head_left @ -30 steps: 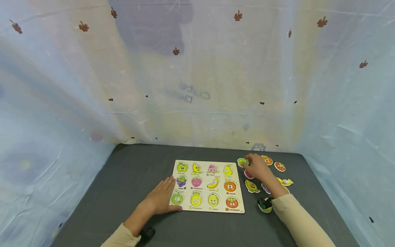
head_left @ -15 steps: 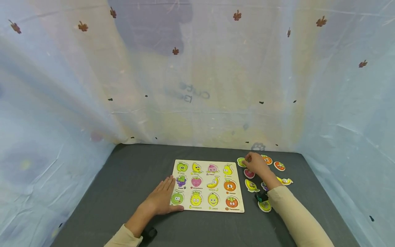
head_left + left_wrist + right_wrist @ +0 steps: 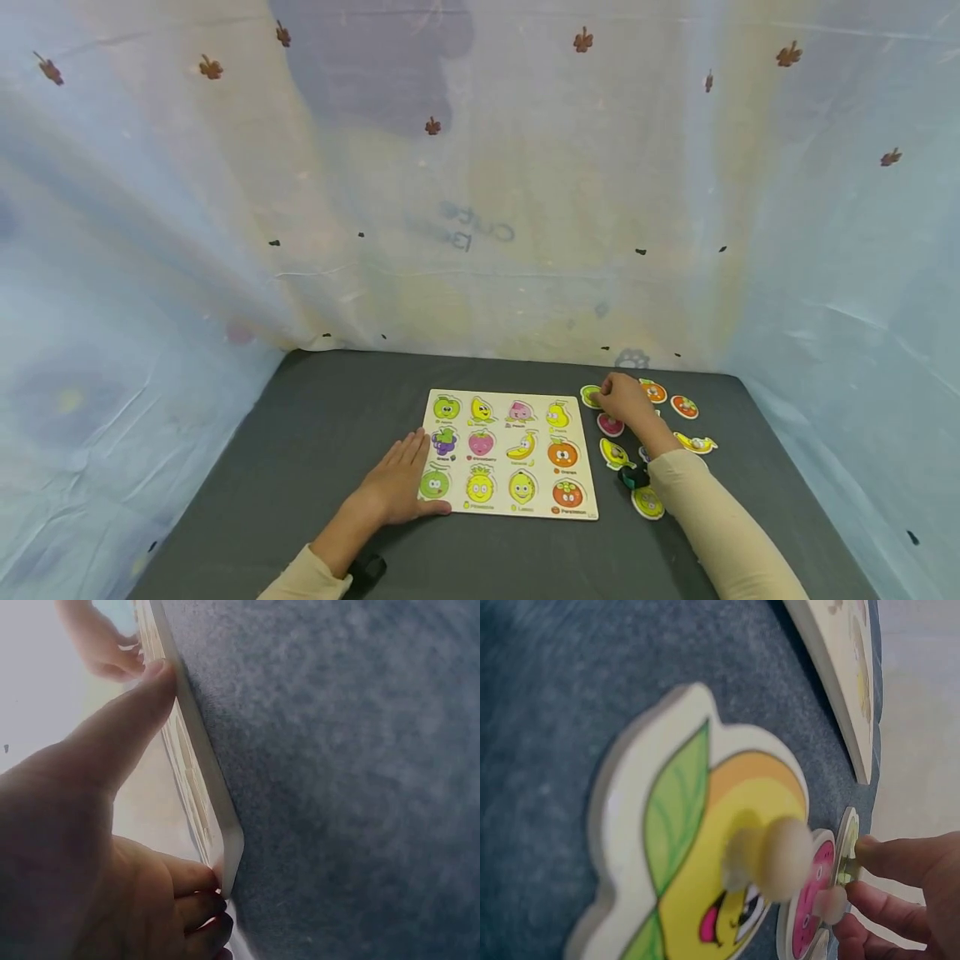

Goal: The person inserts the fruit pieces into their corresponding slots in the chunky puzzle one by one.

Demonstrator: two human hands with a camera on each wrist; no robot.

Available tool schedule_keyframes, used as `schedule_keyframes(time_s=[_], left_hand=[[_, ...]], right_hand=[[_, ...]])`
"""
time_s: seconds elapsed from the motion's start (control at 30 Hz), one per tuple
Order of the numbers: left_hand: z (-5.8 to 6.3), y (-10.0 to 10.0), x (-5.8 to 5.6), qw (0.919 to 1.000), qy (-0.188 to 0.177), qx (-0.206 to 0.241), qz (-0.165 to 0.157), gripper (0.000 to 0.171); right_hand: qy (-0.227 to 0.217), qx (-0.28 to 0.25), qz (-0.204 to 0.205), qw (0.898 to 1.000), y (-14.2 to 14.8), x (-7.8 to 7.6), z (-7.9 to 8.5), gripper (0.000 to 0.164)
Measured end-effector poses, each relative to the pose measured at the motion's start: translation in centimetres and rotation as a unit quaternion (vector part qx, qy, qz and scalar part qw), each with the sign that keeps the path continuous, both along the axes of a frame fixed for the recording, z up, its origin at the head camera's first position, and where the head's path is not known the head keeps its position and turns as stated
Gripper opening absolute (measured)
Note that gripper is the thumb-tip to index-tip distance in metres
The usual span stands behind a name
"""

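The left hand [image 3: 393,483] rests on the left edge of the board [image 3: 502,489], fingers straight, thumb apart at the near edge. The right hand [image 3: 628,402] pinches the green piece [image 3: 588,397] just beside the board's far right corner. The pink piece [image 3: 611,425] and yellow piece [image 3: 613,454] lie nearer the person on the counter [image 3: 337,433].

Head view: even, diffuse light, fairly bright; pale curtain [image 3: 480,308] softly lit, dark table [image 3: 337,433] dull. Faint shadow left of the right sleeve [image 3: 720,517]. Lettering on the board [image 3: 500,427] small, soft, partly unreadable. Left wrist view: strong backlight, far background blown nearly white; left hand [image 3: 90,825] in shade, table grainy, blurred. Right wrist view: dimmer; yellow fruit piece [image 3: 697,847] soft, its knob [image 3: 784,859] closest and well out of focus.
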State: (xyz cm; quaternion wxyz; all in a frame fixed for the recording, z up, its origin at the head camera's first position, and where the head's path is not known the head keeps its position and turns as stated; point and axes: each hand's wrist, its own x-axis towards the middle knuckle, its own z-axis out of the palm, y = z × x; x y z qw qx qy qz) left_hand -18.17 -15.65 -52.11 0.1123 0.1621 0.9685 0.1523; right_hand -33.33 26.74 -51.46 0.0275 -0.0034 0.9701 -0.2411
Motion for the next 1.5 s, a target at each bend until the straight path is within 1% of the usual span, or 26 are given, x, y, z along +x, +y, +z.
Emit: schedule_keyframes(time_s=[0.13,0.33,0.6,0.73,0.83,1.0,1.13,1.3,1.4,1.5], left_hand=[[0.0,0.2,0.0,1.0000,-0.003,-0.007,0.004,0.122],[-0.4,0.2,-0.2,1.0000,-0.001,-0.009,0.003,0.124],[-0.2,0.1,-0.2,1.0000,-0.005,-0.003,0.005,0.123],[-0.2,0.0,-0.1,1.0000,-0.006,0.000,0.004,0.123],[-0.3,0.0,-0.1,1.0000,-0.005,-0.002,0.002,0.123],[-0.3,0.1,-0.1,1.0000,-0.008,-0.001,0.005,0.125],[-0.3,0.2,-0.2,0.9999,-0.010,0.002,0.009,0.128],[-0.4,0.2,-0.4,0.9999,-0.010,-0.002,0.005,0.129],[-0.6,0.2,-0.4,0.9999,-0.012,0.002,0.003,0.132],[-1.0,0.2,-0.5,0.9999,-0.010,-0.005,0.001,0.134]], right_hand=[[0.004,0.009,0.005,1.000,0.1,-0.2,-0.2,0.031],[0.015,0.023,0.014,1.000,0.0,-0.5,-0.3,0.031],[0.056,0.013,0.017,0.998,-1.0,-0.7,0.0,0.027],[0.074,-0.002,0.029,0.997,-2.2,-0.3,0.3,0.022],[0.083,-0.015,0.047,0.995,-3.3,0.3,0.7,0.020],[0.100,-0.017,0.082,0.991,-5.4,1.0,1.3,0.020],[0.104,-0.020,0.107,0.989,-7.0,1.3,1.6,0.020],[0.109,-0.020,0.133,0.985,-9.0,1.4,1.7,0.018],[0.109,-0.019,0.140,0.984,-10.2,1.4,1.6,0.017],[0.110,-0.015,0.148,0.983,-11.1,1.6,1.4,0.016]])
